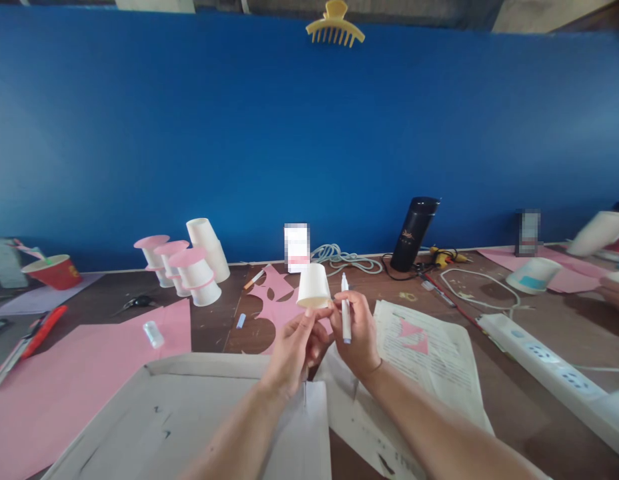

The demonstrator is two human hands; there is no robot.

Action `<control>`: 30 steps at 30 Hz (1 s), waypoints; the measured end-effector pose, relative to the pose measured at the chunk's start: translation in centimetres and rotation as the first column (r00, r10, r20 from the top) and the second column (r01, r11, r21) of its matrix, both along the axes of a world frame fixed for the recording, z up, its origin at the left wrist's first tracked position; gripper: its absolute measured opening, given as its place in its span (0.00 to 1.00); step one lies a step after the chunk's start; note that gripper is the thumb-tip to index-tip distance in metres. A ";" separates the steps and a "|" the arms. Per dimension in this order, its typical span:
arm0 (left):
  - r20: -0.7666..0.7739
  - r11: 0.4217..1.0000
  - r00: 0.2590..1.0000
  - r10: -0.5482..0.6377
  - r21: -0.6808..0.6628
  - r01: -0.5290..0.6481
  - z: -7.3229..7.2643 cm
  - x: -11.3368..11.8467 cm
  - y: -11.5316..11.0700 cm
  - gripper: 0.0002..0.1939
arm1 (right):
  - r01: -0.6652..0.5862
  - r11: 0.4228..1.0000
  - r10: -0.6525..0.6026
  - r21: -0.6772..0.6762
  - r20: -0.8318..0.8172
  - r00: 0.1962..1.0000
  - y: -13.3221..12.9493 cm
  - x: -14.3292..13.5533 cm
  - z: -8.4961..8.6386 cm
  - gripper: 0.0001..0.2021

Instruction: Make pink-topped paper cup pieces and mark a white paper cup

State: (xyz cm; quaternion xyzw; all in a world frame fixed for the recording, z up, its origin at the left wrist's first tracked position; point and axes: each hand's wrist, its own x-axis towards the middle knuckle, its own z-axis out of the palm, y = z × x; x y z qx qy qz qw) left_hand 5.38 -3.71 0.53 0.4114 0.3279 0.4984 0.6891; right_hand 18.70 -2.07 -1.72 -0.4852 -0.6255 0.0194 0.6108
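A white paper cup [313, 283] is tilted in front of me, its rim toward me. My left hand [295, 343] pinches the rim from below. A white marker pen [346, 320] stands nearly upright in my right hand [360, 333], gripped between the fingers. The right fingertips are also close to the cup's rim; whether they touch it I cannot tell. Beneath my hands lie cut pink paper scraps [279, 313], a white board [209, 383] and a printed sheet [442, 360].
Left are pink-topped paper cups [197, 277], a stack of white cups [209, 247], pink paper [109, 360], scissors [32, 340] and a red cup [54, 272]. Right stand a black thermos [414, 233] and a power strip [549, 367] with cables. Another person's hand [617, 293] shows far right.
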 end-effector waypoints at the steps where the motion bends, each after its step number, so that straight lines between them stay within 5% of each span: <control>1: 0.145 0.996 0.989 -0.032 -0.078 0.044 0.0 0.3 0.0 0.23 | -0.016 1.000 0.016 0.011 0.030 0.999 -0.1 0.0 0.1 0.06; 5: 0.534 0.963 0.844 0.055 -0.252 0.097 -0.1 0.3 0.5 0.15 | -0.108 0.993 0.097 0.057 0.160 0.982 -0.4 -0.1 0.2 0.08; 11: 0.609 0.941 0.764 0.213 -0.337 0.007 -0.2 -0.9 1.1 0.07 | -0.221 0.975 0.207 0.040 0.222 0.953 -0.4 -0.6 0.0 0.12; 15: 0.429 0.905 0.815 0.389 -0.345 -0.250 -0.7 -1.2 2.3 0.07 | -0.177 0.984 0.169 0.030 0.175 0.970 -0.2 -0.6 -0.2 0.12; 19: 0.252 0.867 0.831 0.496 -0.204 -0.455 -1.6 -1.6 3.3 0.13 | -0.171 0.985 0.164 0.034 0.150 0.975 -0.2 -0.2 -0.3 0.12; 24: -0.110 0.859 0.852 0.511 0.042 -0.510 -2.5 -1.9 3.2 0.17 | -0.198 0.978 0.184 0.063 0.181 0.966 -0.4 -0.2 0.0 0.14; 30: -0.421 0.797 0.688 0.591 0.434 -0.420 -2.5 -1.4 2.6 0.13 | -0.296 0.953 0.275 0.058 0.240 0.931 -0.6 -0.1 0.2 0.22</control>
